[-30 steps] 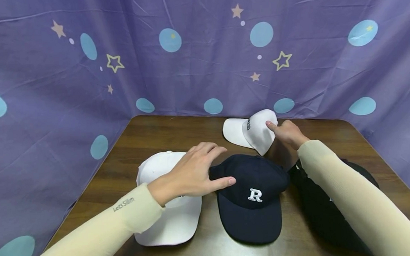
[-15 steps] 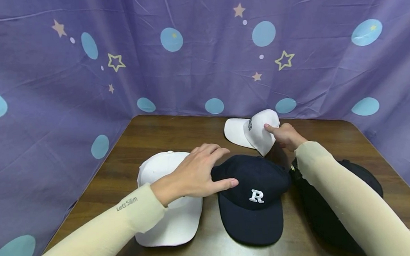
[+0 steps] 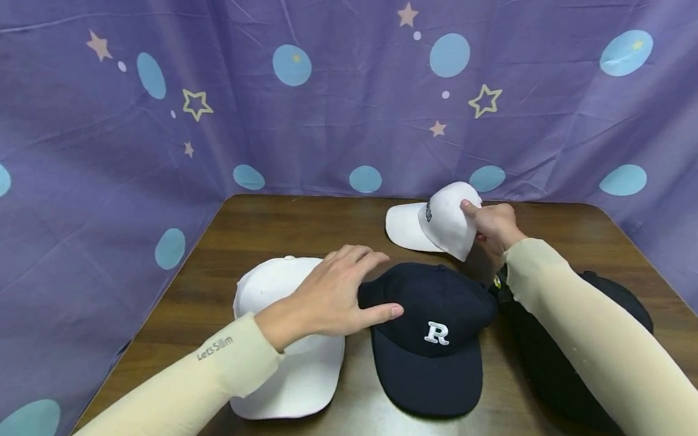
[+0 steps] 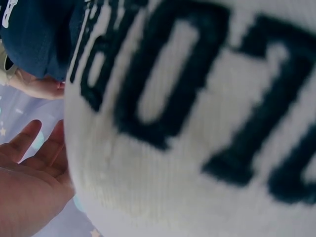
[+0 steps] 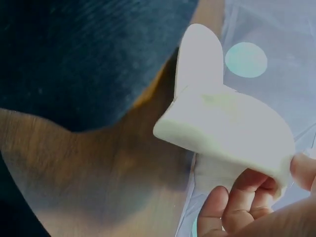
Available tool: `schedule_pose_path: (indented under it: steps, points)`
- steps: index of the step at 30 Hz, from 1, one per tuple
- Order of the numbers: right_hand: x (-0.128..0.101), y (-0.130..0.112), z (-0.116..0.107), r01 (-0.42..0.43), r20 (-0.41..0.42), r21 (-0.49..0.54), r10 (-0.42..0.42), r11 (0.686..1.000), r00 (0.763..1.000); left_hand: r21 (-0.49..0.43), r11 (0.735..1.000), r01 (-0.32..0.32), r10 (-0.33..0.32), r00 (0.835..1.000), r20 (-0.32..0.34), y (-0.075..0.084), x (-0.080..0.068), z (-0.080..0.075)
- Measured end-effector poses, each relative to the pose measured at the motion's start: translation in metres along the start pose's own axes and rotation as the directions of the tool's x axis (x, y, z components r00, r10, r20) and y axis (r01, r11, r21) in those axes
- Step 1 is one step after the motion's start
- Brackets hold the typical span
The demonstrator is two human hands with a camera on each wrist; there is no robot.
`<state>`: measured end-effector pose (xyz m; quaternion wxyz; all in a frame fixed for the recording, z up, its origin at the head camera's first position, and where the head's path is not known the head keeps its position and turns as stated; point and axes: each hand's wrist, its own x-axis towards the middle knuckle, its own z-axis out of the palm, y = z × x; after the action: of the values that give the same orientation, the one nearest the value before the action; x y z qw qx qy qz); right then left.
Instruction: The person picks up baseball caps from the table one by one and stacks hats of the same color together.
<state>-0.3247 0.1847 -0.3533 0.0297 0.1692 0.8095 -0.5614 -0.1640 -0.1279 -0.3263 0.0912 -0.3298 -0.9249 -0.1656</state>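
At the far side of the table, my right hand (image 3: 496,224) grips the back edge of a white baseball cap (image 3: 448,218). Its thumb is outside and the other fingers are under the rim, as the right wrist view shows. The cap's brim points left, and dark lettering marks its front. My left hand (image 3: 330,296) hovers with fingers spread over a second white cap (image 3: 298,374), its thumb before a navy cap (image 3: 427,380) with a white R. Large dark letters on the near white cap (image 4: 148,168) fill the left wrist view.
A black cap (image 3: 624,301) lies at the right, partly hidden under my right forearm. All the caps are on a brown wooden table (image 3: 313,223). A purple curtain (image 3: 342,112) with stars and blue ovals stands behind and beside the table.
My right hand and the white cap it holds have shifted slightly right and away, with the cap turning a little. The left hand stays nearly still.
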Motion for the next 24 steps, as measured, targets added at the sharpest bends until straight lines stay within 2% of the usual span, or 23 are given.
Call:
schedule_pose_path:
  steps: [10,16,24]
  points:
    - [-0.004,-0.007,-0.004,0.058,-0.051,0.162,-0.050,0.985,0.997,-0.004,1.000,-0.005,0.004,1.000,-0.023,0.000,-0.002,-0.004]
    - [-0.007,-0.012,-0.002,0.147,-0.112,0.170,-0.129,0.974,0.985,-0.028,1.000,0.001,-0.002,0.999,-0.042,-0.001,-0.004,-0.007]
    - [-0.015,-0.019,-0.002,0.216,-0.156,0.203,-0.187,0.955,0.970,-0.048,0.999,0.025,-0.028,0.998,-0.063,-0.005,-0.006,-0.011]
